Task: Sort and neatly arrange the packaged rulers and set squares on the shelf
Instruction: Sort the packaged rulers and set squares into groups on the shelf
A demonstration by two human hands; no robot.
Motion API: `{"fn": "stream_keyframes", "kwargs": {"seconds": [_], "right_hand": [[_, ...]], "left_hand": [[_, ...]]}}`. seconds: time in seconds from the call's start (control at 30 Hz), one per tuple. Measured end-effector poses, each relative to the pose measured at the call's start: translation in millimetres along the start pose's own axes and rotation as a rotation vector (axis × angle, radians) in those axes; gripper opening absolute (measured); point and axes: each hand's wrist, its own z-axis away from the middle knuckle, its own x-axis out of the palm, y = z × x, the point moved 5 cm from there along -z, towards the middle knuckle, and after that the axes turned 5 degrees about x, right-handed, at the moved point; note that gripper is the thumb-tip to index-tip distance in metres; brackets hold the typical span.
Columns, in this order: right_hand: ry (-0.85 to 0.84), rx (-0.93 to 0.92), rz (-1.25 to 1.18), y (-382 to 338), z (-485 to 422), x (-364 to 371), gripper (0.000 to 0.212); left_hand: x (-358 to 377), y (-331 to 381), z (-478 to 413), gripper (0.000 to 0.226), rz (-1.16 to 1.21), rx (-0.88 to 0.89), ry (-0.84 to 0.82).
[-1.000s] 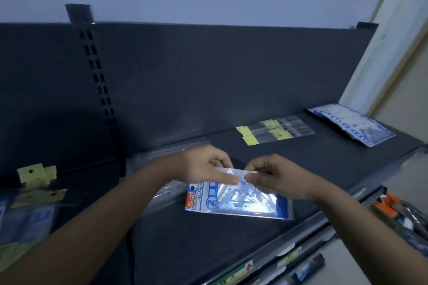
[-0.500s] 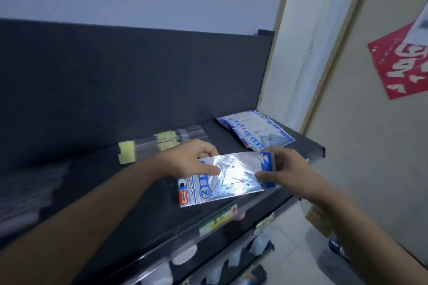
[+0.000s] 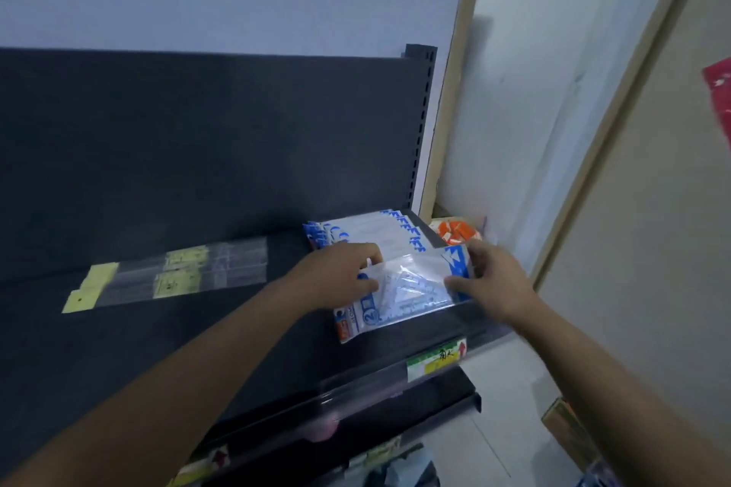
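A clear set square packet (image 3: 399, 297) with blue and white print and an orange corner is held over the right end of the dark shelf (image 3: 166, 348). My left hand (image 3: 336, 277) grips its left part, thumb on top. My right hand (image 3: 494, 281) pinches its right end at the blue header. Just behind it, a fanned stack of matching blue and white packets (image 3: 375, 233) lies against the shelf's back right corner. Clear ruler packets with yellow header cards (image 3: 174, 277) lie flat at the shelf's middle.
The dark back panel (image 3: 197, 138) rises behind the shelf. A price label strip (image 3: 435, 360) runs along the front edge, with lower shelves below. An orange and white item (image 3: 455, 231) sits beyond the shelf's right end. A wall and door frame (image 3: 573, 170) stand close on the right.
Both hands have carried the set square packet rightward along the shelf to just in front of the stack of matching packets. The view has swung right with them.
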Motion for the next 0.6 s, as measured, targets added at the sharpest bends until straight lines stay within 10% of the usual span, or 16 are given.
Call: {"fn": "stream_keyframes", "kwargs": {"seconds": [0.27,0.43,0.6], "right_hand": [[-0.32,-0.153,0.128,22,-57,26,0.092],[-0.506,-0.21,0.269,26,-79,32,0.092],[-0.51,-0.384,0.349,11,-89,39,0.09]], "left_hand": [[29,-27,-40,0.116,-0.371,-0.024,-0.238],[39,-41,-43,0.122,-0.258,-0.159,-0.413],[28,-30,-31,0.122,-0.25,-0.246,-0.219]]}}
